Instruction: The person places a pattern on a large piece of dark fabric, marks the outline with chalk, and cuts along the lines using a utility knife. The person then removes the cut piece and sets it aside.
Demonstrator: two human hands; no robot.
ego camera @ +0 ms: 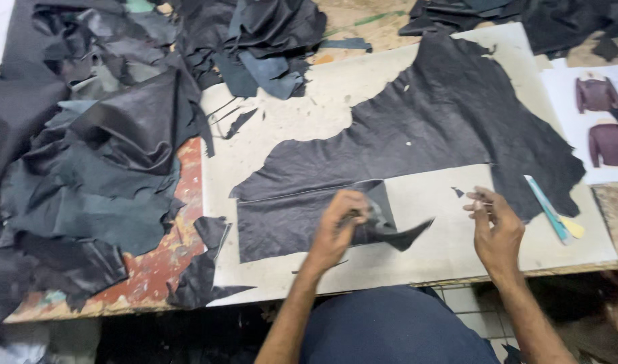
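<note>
Our left hand (339, 226) is curled shut, fingers pinched, forearm extended far. Our right hand (495, 229) is raised, fingertips pinched together, wrist bent.

The left hand (339, 226) is motion-blurred, and its fingertips are buried in the dark leather strip (389, 232) it lifts, so the exact grip cannot be made out. The right hand (495, 226) pinches something thin between thumb and fingers, too small to identify. Both forearms are cut off by the bottom edge. The heap of dark scraps (100, 155) runs off the left and top edges, hiding the worktop (309, 114) beneath. On the right, the sheet with garment pictures (595, 121) is cropped, and the large hide (450, 114) covers part of the pale board.
</note>
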